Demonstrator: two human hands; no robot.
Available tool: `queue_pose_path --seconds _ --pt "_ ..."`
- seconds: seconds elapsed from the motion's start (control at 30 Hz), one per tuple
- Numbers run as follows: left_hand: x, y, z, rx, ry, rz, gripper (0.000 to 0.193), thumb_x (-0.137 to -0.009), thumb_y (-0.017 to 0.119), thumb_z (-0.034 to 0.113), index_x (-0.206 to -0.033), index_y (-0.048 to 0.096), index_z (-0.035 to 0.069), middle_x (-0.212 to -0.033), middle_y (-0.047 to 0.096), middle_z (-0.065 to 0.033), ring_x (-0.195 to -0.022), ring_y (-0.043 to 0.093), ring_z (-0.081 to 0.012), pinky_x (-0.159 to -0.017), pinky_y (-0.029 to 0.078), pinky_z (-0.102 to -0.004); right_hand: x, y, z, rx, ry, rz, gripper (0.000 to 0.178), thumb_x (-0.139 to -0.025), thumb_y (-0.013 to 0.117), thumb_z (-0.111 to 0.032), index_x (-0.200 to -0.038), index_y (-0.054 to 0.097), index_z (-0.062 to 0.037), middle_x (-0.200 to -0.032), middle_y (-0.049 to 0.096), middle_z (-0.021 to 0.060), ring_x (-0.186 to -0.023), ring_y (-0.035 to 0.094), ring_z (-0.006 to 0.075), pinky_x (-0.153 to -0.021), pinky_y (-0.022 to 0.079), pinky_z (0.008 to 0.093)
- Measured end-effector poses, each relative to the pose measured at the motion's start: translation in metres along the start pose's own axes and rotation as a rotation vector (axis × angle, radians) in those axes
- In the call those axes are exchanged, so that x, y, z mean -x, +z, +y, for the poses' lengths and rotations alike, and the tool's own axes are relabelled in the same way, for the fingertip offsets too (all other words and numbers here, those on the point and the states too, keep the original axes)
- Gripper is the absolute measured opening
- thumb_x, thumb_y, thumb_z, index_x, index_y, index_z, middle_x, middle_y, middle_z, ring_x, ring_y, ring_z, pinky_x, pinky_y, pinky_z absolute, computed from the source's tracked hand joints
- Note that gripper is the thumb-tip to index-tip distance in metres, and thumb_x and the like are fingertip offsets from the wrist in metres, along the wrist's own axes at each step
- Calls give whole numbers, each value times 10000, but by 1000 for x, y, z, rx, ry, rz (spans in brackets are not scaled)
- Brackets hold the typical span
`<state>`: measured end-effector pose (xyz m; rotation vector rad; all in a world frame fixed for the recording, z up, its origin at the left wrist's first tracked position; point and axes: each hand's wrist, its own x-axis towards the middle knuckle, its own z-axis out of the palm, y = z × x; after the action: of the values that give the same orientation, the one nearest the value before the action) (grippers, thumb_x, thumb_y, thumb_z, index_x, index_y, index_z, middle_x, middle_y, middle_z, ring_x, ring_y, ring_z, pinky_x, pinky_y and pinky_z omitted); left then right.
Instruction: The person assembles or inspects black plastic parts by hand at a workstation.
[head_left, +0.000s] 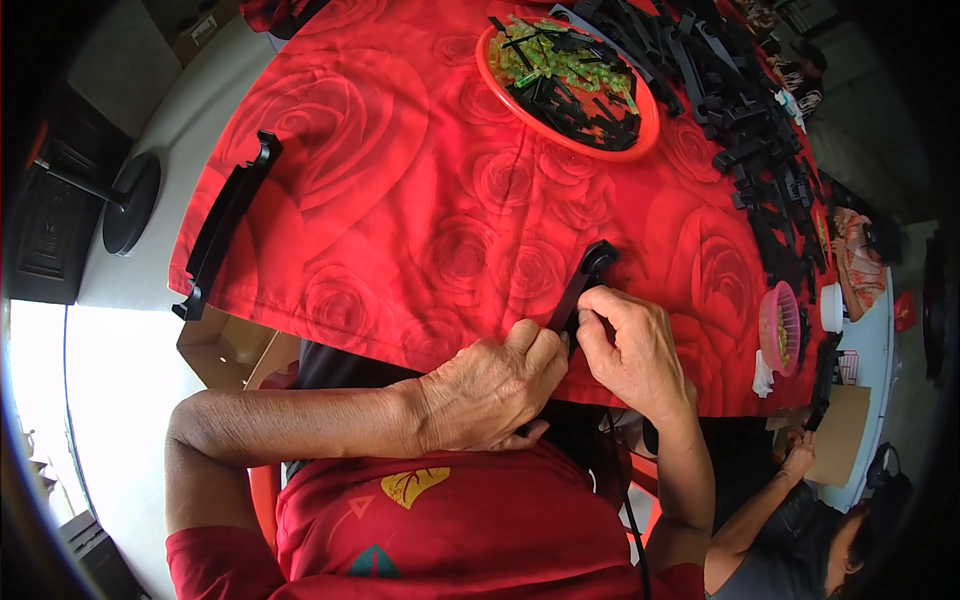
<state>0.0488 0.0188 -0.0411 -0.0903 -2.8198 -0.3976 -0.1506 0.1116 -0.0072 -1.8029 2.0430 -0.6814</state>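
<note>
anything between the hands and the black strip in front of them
Nothing visible: the left hand and right hand are both on the black strip, though they hide its near end.

a slim black part (pixel 571 297), partly hidden, slants away, rounded end farthest.

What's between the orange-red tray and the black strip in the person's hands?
Just red rose-print tablecloth between the tray and the black strip; the head view shows it.
</note>
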Motion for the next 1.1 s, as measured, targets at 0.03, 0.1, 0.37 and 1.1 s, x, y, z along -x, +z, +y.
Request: queue_pose_path --seconds 0.03,0.1,0.37,1.1 --pt "0 1 1 27 -21 1 777 -853 764 484 -1292 568 -126 -1035 520 -126 -922 566 -240 -579 536 -308 1 3 1 -21 8 15 46 -923 619 -21 -889 609 9 -744 640 191 -678 664 397 -597 506 469" --pt "0 4 3 54 -41 2 742 -853 760 457 -1276 574 -124 -1040 523 -132 -914 569 -244 -565 539 -311 4 7 2 -41 17 30 37 -924 613 -7 -896 593 7 -739 628 186 -668 655 393 -592 500 459" --pt "-1 5 4 99 -47 31 713 -852 767 433 -1260 575 -119 -1068 537 -162 -929 578 -256 -571 557 -308 9 13 8 -102 15 67 28 -938 598 10 -929 571 6 -758 610 184 -645 633 353 -587 490 446" --pt "-3 9 14 11 -101 36 762 -831 781 499 -1258 593 -102 -1021 526 -117 -899 566 -216 -536 526 -283 9 -8 -3 104 -42 -8 141 -890 652 -15 -1014 713 14 -768 657 173 -690 681 364 -609 538 462"
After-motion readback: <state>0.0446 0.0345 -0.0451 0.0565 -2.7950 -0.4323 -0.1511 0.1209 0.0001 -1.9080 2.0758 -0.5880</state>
